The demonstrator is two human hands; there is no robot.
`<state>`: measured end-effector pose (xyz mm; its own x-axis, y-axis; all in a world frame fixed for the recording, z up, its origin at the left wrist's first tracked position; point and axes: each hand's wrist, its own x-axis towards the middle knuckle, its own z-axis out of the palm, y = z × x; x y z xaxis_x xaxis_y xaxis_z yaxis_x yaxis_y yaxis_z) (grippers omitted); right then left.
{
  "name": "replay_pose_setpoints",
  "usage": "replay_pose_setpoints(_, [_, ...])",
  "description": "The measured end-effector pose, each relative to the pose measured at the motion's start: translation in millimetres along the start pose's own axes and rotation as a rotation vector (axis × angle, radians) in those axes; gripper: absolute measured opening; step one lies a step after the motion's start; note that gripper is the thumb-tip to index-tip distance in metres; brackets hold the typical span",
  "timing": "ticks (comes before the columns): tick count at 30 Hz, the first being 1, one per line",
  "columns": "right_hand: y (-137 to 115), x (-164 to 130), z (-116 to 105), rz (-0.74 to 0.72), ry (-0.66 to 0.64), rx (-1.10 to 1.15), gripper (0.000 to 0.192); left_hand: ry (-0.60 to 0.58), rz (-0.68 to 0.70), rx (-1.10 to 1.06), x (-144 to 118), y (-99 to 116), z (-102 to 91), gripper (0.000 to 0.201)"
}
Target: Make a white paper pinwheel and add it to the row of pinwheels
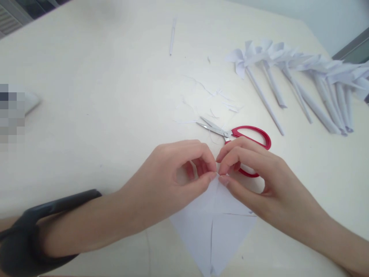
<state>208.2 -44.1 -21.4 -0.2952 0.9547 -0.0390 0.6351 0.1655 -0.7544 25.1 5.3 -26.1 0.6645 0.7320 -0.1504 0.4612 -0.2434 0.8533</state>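
A square of white paper (226, 238) lies turned cornerwise on the table, with slits running inward from its right and near corners. My left hand (181, 173) pinches the paper's far corner between thumb and fingertips. Right beside it, my right hand (253, 173) grips the same corner, thumb and index finger almost touching those of the left. Red-handled scissors (226, 133) rest just beyond the hands, blades slightly apart and pointing left; my right hand partly covers the handles. The paper's left corner is hidden under my left hand and forearm.
Several white paper pinwheels (268, 82) on rolled paper sticks lie in a row at the right. Thin paper scraps (219, 94) are scattered past the scissors. A small paper roll (172, 38) lies farther back. A white object (31, 102), partly pixelated, is at the left edge.
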Motion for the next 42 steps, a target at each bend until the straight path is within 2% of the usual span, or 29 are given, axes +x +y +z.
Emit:
replay_pose_setpoints(11, [-1, 0, 0, -0.011, 0.012, -0.009, 0.014, 0.027, 0.045, -0.010, 2, 0, -0.8, 0.010])
replay_pose_setpoints(22, [-1, 1, -6, -0.026, -0.006, 0.036, 0.012, 0.078, 0.009, -0.066, 2, 1, 2.3, 0.009])
replay_pose_setpoints(27, [0, 1, -11, -0.050, 0.025, 0.045, 0.008, 0.004, -0.004, -0.142, 1, 2, 0.6, 0.007])
replay_pose_setpoints(37, [3, 4, -8, -0.029, 0.025, 0.032, 0.007, 0.001, -0.018, -0.168, 0, 1, 0.0, 0.008])
replay_pose_setpoints(42, [3, 5, -7, -0.021, 0.023, 0.037, 0.006, 0.057, 0.011, -0.169, -1, -1, 4.1, 0.009])
